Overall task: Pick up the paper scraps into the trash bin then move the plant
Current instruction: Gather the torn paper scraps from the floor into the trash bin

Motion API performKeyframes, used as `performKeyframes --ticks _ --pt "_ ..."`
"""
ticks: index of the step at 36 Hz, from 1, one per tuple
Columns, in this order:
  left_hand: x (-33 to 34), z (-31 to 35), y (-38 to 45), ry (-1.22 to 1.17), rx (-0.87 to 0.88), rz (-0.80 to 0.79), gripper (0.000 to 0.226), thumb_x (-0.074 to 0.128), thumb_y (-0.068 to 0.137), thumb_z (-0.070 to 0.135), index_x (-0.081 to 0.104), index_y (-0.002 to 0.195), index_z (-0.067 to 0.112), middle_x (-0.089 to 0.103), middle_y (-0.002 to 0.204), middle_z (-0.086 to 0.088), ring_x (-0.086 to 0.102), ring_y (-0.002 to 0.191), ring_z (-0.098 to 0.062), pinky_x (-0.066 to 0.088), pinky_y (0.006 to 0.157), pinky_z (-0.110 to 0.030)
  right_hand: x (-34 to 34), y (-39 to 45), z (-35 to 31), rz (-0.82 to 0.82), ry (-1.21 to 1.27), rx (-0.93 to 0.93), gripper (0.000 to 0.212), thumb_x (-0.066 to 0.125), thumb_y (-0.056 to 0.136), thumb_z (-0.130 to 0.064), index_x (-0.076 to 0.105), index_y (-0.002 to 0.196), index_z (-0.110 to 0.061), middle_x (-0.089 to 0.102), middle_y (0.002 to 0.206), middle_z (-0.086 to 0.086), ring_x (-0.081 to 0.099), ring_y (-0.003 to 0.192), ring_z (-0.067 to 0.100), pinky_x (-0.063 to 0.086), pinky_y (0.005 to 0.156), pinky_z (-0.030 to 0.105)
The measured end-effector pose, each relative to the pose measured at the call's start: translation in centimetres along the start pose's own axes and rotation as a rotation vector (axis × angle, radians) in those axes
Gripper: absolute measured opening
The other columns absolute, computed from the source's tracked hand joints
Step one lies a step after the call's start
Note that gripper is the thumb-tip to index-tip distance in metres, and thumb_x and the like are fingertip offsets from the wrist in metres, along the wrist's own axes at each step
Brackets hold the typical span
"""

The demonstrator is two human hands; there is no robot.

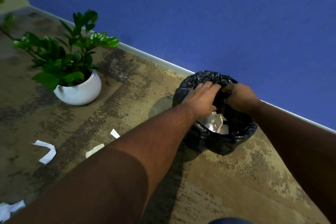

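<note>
Head view, both hands (221, 96) curled over upright trash bin (234, 138), grip unclear, bent paper scrap (46, 151) flat on floor.

Brightness: dim and even, with muted colours; the blue wall (218, 14) is flat and slightly mottled.
Light source: not in view; shadows fall toward the near edge of the floor (236, 187), so light comes from the wall side.
Shadows: a soft dark band runs from the trash bin (200, 143) toward the viewer; the left forearm (109, 178) is much darker near the camera.
Glare: small highlights on the white pot (81, 92) and the glossy leaves (105, 39).
Blur: the leaves at the far left edge are smeared; the paper scraps (47, 152) stay fairly crisp.
Distortion: wide-angle; the baseboard (154, 60) runs steeply slanted and the forearms swell toward the bottom edge.
Detail: the bin's interior is nearly black.
</note>
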State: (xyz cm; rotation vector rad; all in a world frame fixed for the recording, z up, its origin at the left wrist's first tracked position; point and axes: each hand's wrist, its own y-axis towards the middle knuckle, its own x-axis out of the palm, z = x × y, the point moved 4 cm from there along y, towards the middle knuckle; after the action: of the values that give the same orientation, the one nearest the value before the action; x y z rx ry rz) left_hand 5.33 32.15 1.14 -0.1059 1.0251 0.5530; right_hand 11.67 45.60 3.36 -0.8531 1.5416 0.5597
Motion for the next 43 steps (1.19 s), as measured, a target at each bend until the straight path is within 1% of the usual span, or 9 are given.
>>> performKeyframes --ticks 4,10,13,17,20,29,35,39,43 --pt "-1.3 -1.3 -0.7 0.061 -0.027 0.02 0.074 0.075 0.082 0.032 0.038 0.145 0.022 0.046 0.14 -0.004 0.047 0.126 -0.024 0.044 0.102 -0.047 0.0 0.2 -1.7 0.02 0.002 -0.016 0.037 0.064 0.087 -0.012 0.065 0.123 -0.019 0.067 0.115 0.011 0.059 0.088 0.026 0.047 0.072 0.03" --pt "-4.7 -5.1 -3.1 0.091 -0.105 0.052 0.064 0.073 0.083 0.035 0.042 0.137 0.022 0.049 0.131 -0.004 0.048 0.121 -0.025 0.045 0.1 -0.048 0.0 0.2 -7.3 0.063 -0.034 -0.143 0.017 0.06 0.09 -0.018 0.071 0.103 -0.017 0.07 0.091 0.009 0.062 0.07 0.02 0.048 0.06 0.027" --pt "-6.6 -7.9 -4.9 0.125 -0.142 0.048 0.06 0.071 0.084 0.036 0.044 0.135 0.02 0.048 0.131 -0.006 0.049 0.122 -0.027 0.045 0.1 -0.048 0.6 0.3 -10.7 0.057 -0.013 -0.216 0.017 0.06 0.092 -0.026 0.071 0.101 -0.016 0.071 0.096 0.007 0.063 0.076 0.021 0.049 0.066 0.029" --pt "-9.1 -12.2 -8.1 0.199 -0.2 0.037 0.065 0.068 0.087 0.036 0.039 0.142 0.018 0.042 0.143 -0.009 0.046 0.129 -0.03 0.043 0.106 -0.047 2.1 0.2 -15.6 0.002 -0.014 -0.26 0.034 0.06 0.093 -0.037 0.065 0.12 -0.017 0.066 0.121 0.009 0.063 0.102 0.027 0.055 0.086 0.039" --pt "-11.1 -15.6 -11.0 0.24 -0.267 0.005 0.07 0.068 0.087 0.038 0.036 0.146 0.018 0.04 0.146 -0.012 0.043 0.133 -0.033 0.039 0.11 -0.048 3.5 -0.3 -19.7 -0.01 -0.084 -0.334 0.042 0.061 0.091 -0.042 0.063 0.125 -0.018 0.059 0.131 0.01 0.061 0.11 0.03 0.05 0.092 0.038" --pt "-15.8 -24.7 -21.1 0.269 -0.475 0.03 0.067 0.065 0.087 0.043 0.038 0.142 0.016 0.041 0.141 -0.012 0.043 0.13 -0.034 0.044 0.1 -0.049 8.2 -3.4 -32.7 -0.066 -0.159 -0.549 0.036 0.06 0.092 -0.037 0.065 0.12 -0.016 0.066 0.119 0.01 0.061 0.109 0.028 0.042 0.08 0.026" --pt "-17.0 -29.1 -28.3 0.211 -0.585 0.077 0.067 0.069 0.083 0.038 0.043 0.139 0.013 0.047 0.132 -0.015 0.05 0.121 -0.036 0.046 0.099 -0.049 11.4 -6.2 -40.6 -0.097 -0.158 -0.702 0.041 0.062 0.089 -0.041 0.067 0.115 -0.009 0.068 0.113 0.015 0.064 0.107 0.032 0.051 0.087 0.033" --pt "-17.1 -31.7 -33.4 0.119 -0.688 0.066 0.074 0.07 0.085 0.035 0.036 0.146 0.009 0.041 0.144 -0.019 0.043 0.131 -0.036 0.039 0.11 -0.042 14.8 -8.6 -45.1 -0.198 -0.099 -0.755 0.049 0.064 0.088 -0.037 0.06 0.128 -0.009 0.06 0.127 0.018 0.058 0.116 0.034 0.048 0.098 0.038" --pt "-17.4 -33.8 -38.9 0.058 -0.816 0.1 0.074 0.071 0.086 0.034 0.037 0.147 0.01 0.04 0.146 -0.016 0.044 0.131 -0.033 0.039 0.106 -0.034 18.8 -11.7 -48.5 -0.267 -0.079 -0.788 0.048 0.06 0.093 -0.034 0.056 0.131 -0.006 0.058 0.13 0.017 0.056 0.119 0.031 0.044 0.101 0.035"
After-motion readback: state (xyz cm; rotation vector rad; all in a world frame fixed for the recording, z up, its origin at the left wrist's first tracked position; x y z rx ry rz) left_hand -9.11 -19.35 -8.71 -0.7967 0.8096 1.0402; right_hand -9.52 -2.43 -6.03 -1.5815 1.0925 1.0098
